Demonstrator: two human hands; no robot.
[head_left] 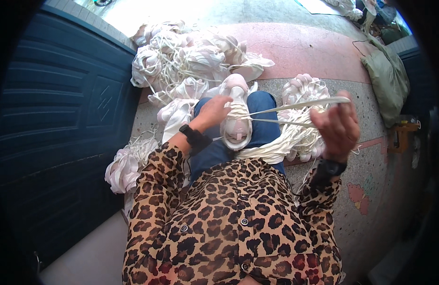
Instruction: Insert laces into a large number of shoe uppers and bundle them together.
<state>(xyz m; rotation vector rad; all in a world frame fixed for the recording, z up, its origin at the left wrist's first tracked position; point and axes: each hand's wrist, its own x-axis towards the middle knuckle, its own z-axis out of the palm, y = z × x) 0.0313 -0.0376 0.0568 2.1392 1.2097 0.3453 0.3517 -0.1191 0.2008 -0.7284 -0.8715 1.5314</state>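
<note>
On my lap, between the knees of my blue jeans, lies a pale pink and white sneaker (237, 131) with its toe pointing away from me. My left hand (214, 112) grips its left side, fingers at the laced opening. A cream shoelace (295, 103) runs from the eyelets out to the right in two strands. My right hand (339, 124) holds those strands drawn out, well apart from the shoe. Across my right thigh lies a bundle of loose cream laces (267, 151).
A big heap of pink-white shoes (186, 59) with trailing laces lies beyond my knees. More shoes (305, 90) sit on the right, others (124, 168) at the left. A blue panelled door (63, 109) stands left; a grey-green sack (388, 78) and an orange-brown stool (403, 135) are right.
</note>
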